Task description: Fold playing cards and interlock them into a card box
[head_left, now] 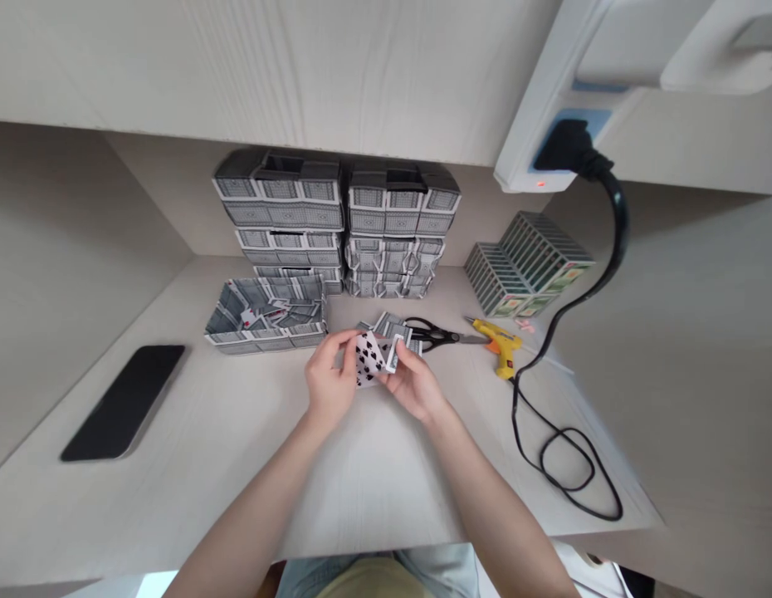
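Between the fingers of my left hand (332, 378) is a playing card (368, 354) with black spades on its face. My right hand (416, 384) is closed on a folded playing card (394, 352) with a grey patterned back, its thumb on top. The two cards are close together, and I cannot tell whether they touch. Just beyond my hands lie several grey-backed cards (389, 322), partly overlapping. Black-handled scissors (431, 335) rest to their right, blades pointing right. My fingertips under the cards are partly hidden.
An open box made of cards (267, 339) holds folded pieces at left. Stacked card-built boxes (290, 214) stand behind. At right are a yellow glue gun (501, 342), card packs (528, 264) and a black cable (541, 332) from a power strip (516, 158). A phone (125, 403) lies left.
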Tool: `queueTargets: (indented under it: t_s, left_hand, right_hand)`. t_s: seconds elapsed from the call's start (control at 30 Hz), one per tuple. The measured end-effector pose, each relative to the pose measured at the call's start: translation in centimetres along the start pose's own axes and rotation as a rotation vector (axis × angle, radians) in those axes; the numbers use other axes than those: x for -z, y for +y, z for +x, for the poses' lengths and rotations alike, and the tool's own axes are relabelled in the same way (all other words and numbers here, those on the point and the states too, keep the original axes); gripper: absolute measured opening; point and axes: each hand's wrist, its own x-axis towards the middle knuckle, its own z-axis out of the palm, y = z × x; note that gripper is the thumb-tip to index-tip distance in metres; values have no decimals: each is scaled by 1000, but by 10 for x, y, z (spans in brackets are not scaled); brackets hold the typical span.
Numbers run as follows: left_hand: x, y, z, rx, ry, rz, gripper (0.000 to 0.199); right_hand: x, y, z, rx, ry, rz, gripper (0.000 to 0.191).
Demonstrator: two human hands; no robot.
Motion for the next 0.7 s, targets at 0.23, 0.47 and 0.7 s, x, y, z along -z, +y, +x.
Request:
queueTargets:
  t_s: [0.23, 0.47, 0.7]
  left_hand:
    - [-1, -10, 6, 152, 137, -177, 31]
    - [-6, -22, 7, 242, 147, -264, 23]
    - [-6, -16, 4, 205, 52, -234, 19]
  right_hand:
    - [2, -6, 1, 69, -5, 41, 30]
    - [2, -8, 0, 100, 2, 69, 27]
    - [2, -9, 0, 114, 31, 68, 30]
